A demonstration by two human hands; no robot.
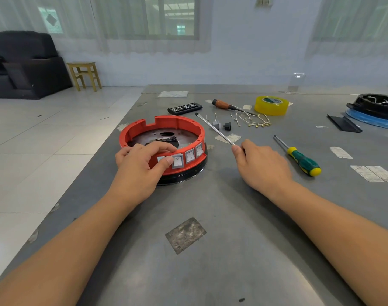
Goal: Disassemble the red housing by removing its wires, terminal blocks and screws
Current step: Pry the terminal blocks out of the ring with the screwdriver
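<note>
Fingers of left hand [140,166] grip round red housing [164,138]; right hand [259,166] holds thin metal rod [215,129].

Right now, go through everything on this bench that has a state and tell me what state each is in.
red housing: upright, open on top, switches in its front wall
left hand: grips the housing rim
right hand: pinches the metal rod
metal rod: lifted at an angle
green screwdriver: lying flat, untouched
orange screwdriver: lying flat
yellow tape roll: lying flat
loose wires: out, on the table
</note>
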